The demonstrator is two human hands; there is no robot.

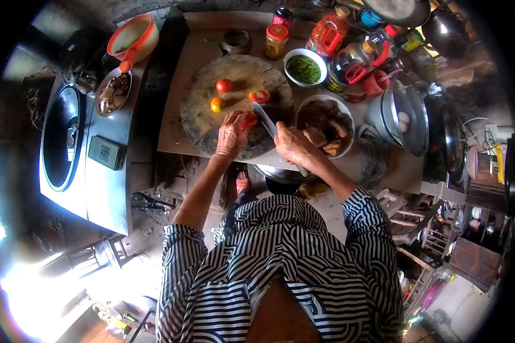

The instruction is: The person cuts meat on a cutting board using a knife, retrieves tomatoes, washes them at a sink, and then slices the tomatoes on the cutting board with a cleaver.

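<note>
On a round wooden chopping board (203,77) my left hand (232,136) has its fingers closed on a piece of red tomato (249,120). A kitchen knife (263,117) is gripped in my right hand (296,144), its blade slanting up and left beside that piece. Just past the blade tip lies a cut tomato (260,96), its inside partly showing. Farther left sit a red tomato (224,86) and an orange-yellow tomato (217,104). My left fingers partly hide the held piece, so its full shape is unclear.
Right of the board stand a bowl of dark meat chunks (326,127) and a bowl of chopped greens (305,68). Jars (276,41) and bottles (329,31) crowd the back. Metal basins with eggs (403,121) stand far right. A stove (68,197) is at left.
</note>
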